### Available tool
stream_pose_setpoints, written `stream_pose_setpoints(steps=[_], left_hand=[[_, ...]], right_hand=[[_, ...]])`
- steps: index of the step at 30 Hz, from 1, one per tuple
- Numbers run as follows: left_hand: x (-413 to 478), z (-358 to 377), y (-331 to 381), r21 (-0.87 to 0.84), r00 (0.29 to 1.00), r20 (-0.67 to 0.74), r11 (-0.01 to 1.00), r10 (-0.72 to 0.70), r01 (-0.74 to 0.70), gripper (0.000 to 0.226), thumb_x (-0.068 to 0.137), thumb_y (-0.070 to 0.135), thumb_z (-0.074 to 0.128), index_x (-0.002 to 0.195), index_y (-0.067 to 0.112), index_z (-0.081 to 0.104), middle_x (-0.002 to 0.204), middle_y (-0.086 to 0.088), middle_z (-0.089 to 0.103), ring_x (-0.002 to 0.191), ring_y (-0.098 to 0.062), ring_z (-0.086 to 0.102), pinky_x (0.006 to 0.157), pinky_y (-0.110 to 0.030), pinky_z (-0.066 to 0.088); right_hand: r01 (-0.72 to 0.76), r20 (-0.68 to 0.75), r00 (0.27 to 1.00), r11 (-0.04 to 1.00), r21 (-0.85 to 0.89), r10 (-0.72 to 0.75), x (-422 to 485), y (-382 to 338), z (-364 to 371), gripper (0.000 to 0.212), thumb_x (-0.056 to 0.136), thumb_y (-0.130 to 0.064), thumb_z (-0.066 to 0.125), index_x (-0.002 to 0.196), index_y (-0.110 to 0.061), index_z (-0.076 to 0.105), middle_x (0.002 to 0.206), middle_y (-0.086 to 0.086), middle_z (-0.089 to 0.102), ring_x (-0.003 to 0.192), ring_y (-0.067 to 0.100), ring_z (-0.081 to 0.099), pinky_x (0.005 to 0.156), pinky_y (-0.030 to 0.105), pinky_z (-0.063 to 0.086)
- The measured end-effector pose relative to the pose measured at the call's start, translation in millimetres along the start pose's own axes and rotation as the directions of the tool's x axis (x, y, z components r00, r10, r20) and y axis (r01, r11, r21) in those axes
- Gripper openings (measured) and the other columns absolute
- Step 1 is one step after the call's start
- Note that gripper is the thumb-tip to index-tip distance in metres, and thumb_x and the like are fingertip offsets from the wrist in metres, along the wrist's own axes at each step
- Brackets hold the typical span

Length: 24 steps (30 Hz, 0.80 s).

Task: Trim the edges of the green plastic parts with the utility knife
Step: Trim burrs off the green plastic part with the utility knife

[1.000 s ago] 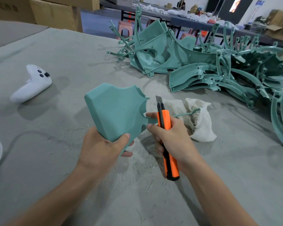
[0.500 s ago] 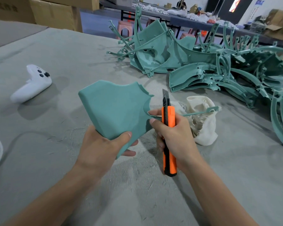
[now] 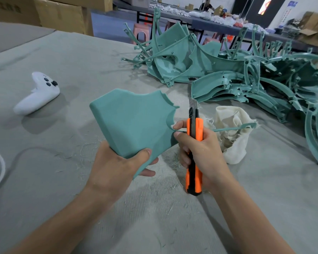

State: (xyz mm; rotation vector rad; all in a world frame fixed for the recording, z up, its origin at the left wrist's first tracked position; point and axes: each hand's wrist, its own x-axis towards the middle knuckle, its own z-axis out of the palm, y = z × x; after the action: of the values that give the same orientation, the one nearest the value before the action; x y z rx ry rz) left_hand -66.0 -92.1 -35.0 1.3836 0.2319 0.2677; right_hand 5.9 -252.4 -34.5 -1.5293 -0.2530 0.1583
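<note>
Part (image 3: 134,123) – a green plastic panel with one rounded corner and a scalloped, notched right edge – is held up above the table (image 3: 81,61), in front of the person. The left hand (image 3: 116,165) grips its lower edge, thumb pressed on the front face and fingers curled behind. The right hand (image 3: 204,151) is wrapped round the knife (image 3: 194,125), an orange and black one standing nearly upright with its blade out and pointing away; the thumb tip touches the notch in the part's right edge. From that notch a thin green strip (image 3: 233,128) runs off to the right, passing behind the knife and over a crumpled cloth (image 3: 233,149) lying just beside the hand. Fine shavings (image 3: 165,180) lie scattered on the table under both hands. Farther back and to the right sits a pile (image 3: 246,79) of more green parts – curved panels and thin ribs tangled together. A white controller (image 3: 38,96) lies well apart on the left, and a white cable (image 3: 0,169) curves in at the left edge.
</note>
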Motion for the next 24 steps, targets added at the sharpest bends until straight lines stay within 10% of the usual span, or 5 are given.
stream_pose_setpoints(steps=[9, 12, 16, 24], left_hand=[[2, -6, -1, -0.061, 1.0, -0.012, 0.998, 0.026, -0.027, 0.024, 0.083, -0.007, 0.065, 0.096, 0.013, 0.068, 0.085, -0.007, 0.076, 0.071, -0.031, 0.073, 0.051, -0.037, 0.058], [6, -12, 1, -0.094, 0.997, -0.065, 0.994, 0.043, -0.049, 0.024, 0.084, -0.007, 0.064, 0.103, 0.006, 0.067, 0.086, -0.01, 0.075, 0.072, -0.033, 0.073, 0.052, -0.037, 0.057], [7, -13, 2, -0.111, 0.994, -0.093, 0.992, 0.053, -0.063, 0.021, 0.084, -0.007, 0.064, 0.1, 0.007, 0.067, 0.086, -0.012, 0.075, 0.072, -0.034, 0.073, 0.051, -0.035, 0.057], [3, -9, 4, -0.054, 0.986, -0.13, 0.992, 0.107, -0.115, 0.02, 0.083, -0.007, 0.066, 0.099, 0.006, 0.068, 0.084, -0.007, 0.075, 0.07, -0.032, 0.073, 0.05, -0.038, 0.057]], right_hand=[[0.112, 0.029, 0.993, 0.992, 0.058, -0.114, -3, -4, -1, 0.016, 0.088, -0.005, 0.06, 0.081, -0.019, 0.061, 0.053, -0.002, 0.039, 0.037, 0.015, 0.035, 0.04, 0.023, 0.033], [0.171, -0.085, 0.978, 0.962, -0.213, -0.193, -3, -3, -5, 0.008, 0.092, -0.024, 0.068, 0.088, -0.024, 0.062, 0.053, -0.009, 0.041, 0.042, 0.012, 0.039, 0.042, 0.025, 0.036], [0.129, -0.185, 0.938, 0.79, -0.599, -0.294, 1, -1, -13, 0.049, 0.09, -0.069, 0.043, 0.083, -0.022, 0.054, 0.06, -0.009, 0.049, 0.053, 0.007, 0.044, 0.054, 0.031, 0.041], [0.039, -0.287, 0.879, 0.657, -0.753, -0.381, 9, 2, -40, 0.043, 0.098, -0.061, 0.032, 0.075, -0.027, 0.043, 0.058, -0.009, 0.048, 0.053, 0.007, 0.048, 0.052, 0.031, 0.029]])
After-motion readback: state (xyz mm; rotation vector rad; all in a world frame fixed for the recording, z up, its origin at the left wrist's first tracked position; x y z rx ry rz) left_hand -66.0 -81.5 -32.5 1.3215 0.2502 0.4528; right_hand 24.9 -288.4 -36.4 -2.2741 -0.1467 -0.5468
